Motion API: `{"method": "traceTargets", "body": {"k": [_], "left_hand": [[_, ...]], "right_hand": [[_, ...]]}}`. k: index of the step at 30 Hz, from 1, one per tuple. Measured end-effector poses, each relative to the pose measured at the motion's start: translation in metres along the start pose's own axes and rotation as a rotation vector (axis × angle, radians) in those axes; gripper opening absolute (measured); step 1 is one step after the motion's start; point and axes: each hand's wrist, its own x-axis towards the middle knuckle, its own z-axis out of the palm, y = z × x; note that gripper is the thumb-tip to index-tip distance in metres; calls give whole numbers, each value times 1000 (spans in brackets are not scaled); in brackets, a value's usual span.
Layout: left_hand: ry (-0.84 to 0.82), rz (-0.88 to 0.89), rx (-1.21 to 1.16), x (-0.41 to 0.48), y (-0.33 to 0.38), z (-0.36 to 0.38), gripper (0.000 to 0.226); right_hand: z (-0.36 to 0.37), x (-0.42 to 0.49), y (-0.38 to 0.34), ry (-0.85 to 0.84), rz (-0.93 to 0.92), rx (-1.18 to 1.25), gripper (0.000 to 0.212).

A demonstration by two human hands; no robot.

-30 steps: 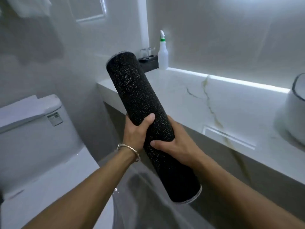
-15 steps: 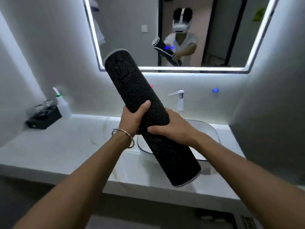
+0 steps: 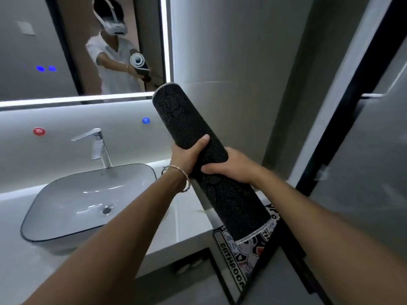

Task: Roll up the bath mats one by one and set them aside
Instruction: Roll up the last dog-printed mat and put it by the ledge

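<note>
A rolled bath mat (image 3: pixel 187 126), black with a dotted backing, is held tilted in front of me, its top end up and to the left. My left hand (image 3: pixel 187 157) grips its middle from the left, thumb over the roll. My right hand (image 3: pixel 233 167) grips it just below from the right. A second bath mat (image 3: pixel 233 260), printed black and white with the word BATHROOM, lies flat on the floor beneath the roll's lower end.
A glass basin (image 3: pixel 66 230) and chrome tap (image 3: pixel 99 146) sit on the white counter (image 3: pixel 180 225) to the left. A lit mirror (image 3: pixel 44 40) hangs above. A grey wall and a black-framed glass door (image 3: pixel 343 119) stand to the right.
My view has swung right, from the toilet and counter end past the basin to the door side. Both hands kept the same hold on the rolled mat.
</note>
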Motion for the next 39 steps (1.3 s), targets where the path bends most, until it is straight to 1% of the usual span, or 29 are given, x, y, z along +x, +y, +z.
{"method": "traceTargets", "body": {"k": [1,2,5,6,7,8,11,12,15,17,19,22,26,29,31,33,35,37,39], "left_hand": [[-18,-6,-16,5,-7,11,51],[-37,-17,-30,11,-13,20,61],[-80,-39,-51,39,-35,38,106],[-100,-54,-47,52,-44,43,117],[-130,-75,-40,60,-46,47,122],[-159,-97,-37,63,-42,51,120],[-220,-199,21,86,-39,56,87],[-235,-221,49,101,-42,57,82],[-256,-178,110,141,-41,55,80],[-268,-168,118,158,-39,52,83],[-287,-183,131,176,-43,52,83],[-307,-219,169,196,-54,48,75],[-333,-285,244,221,-69,44,71],[-341,-315,267,243,-82,43,78],[-335,-339,281,257,-91,44,89],[-326,-342,290,272,-100,47,91],[-318,-347,294,292,-110,53,84],[-312,-366,307,313,-121,61,68],[-301,-393,336,338,-138,72,51]], "right_hand": [[-5,0,10,30,24,8,27],[-9,1,19,53,46,8,29],[-22,10,39,97,100,-22,34],[-25,16,44,117,120,-40,35],[-28,22,48,136,140,-55,38],[-31,29,51,154,164,-67,39],[-40,58,55,180,237,-92,35],[-42,70,54,191,256,-107,35],[-45,106,52,216,294,-128,39],[-45,121,53,239,306,-117,37],[-43,137,58,253,333,-85,34],[-37,157,71,240,375,-57,32],[-29,185,90,196,397,53,36],[-26,207,103,183,416,96,35],[-26,224,115,176,443,94,42],[-29,244,130,163,471,106,46],[-35,265,146,149,496,118,48],[-43,289,166,114,520,115,53],[-50,312,191,77,540,120,52]]}}
